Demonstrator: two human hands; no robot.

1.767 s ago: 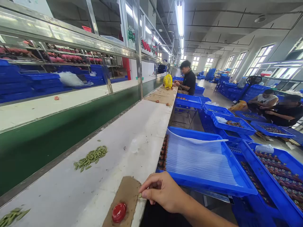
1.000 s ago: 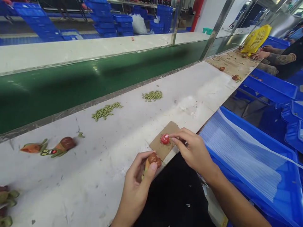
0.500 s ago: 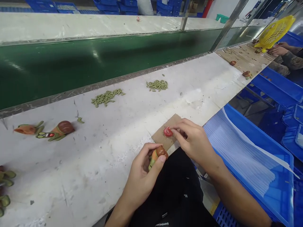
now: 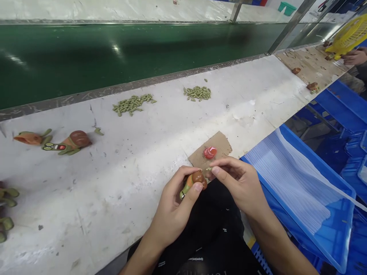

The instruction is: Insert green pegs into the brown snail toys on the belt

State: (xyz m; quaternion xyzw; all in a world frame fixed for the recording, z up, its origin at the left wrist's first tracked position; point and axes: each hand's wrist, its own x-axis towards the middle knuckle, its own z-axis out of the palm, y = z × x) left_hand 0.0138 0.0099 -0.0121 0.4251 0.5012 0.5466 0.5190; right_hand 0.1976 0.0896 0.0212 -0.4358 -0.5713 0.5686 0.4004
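My left hand (image 4: 179, 208) is closed around a small toy figurine (image 4: 197, 177) with brown, orange and green parts. Between the thumb and fingertips of my right hand (image 4: 239, 183) is a small pale green piece (image 4: 209, 169), held just beside the figurine's brown end. Whether the two touch I cannot tell. Beyond my hands a cardboard piece (image 4: 197, 152) lies at the table's near edge. On it sits a small red, shiny dish or blob (image 4: 210, 152). Two piles of small green pieces, a left pile (image 4: 133, 104) and a right pile (image 4: 197, 93), lie farther back.
Another figurine (image 4: 73, 143) lies on the white table (image 4: 114, 175) at left, with more toy parts at the left edge. A green conveyor belt (image 4: 86, 57) runs behind. At right stand a blue crate (image 4: 332, 236) with white sheeting and a yellow fan (image 4: 349, 36) near another person's hand.
My right hand has drawn back from the red blob toward the figurine, with the small green piece now showing in its fingers. My left hand keeps its hold. The view has tilted down.
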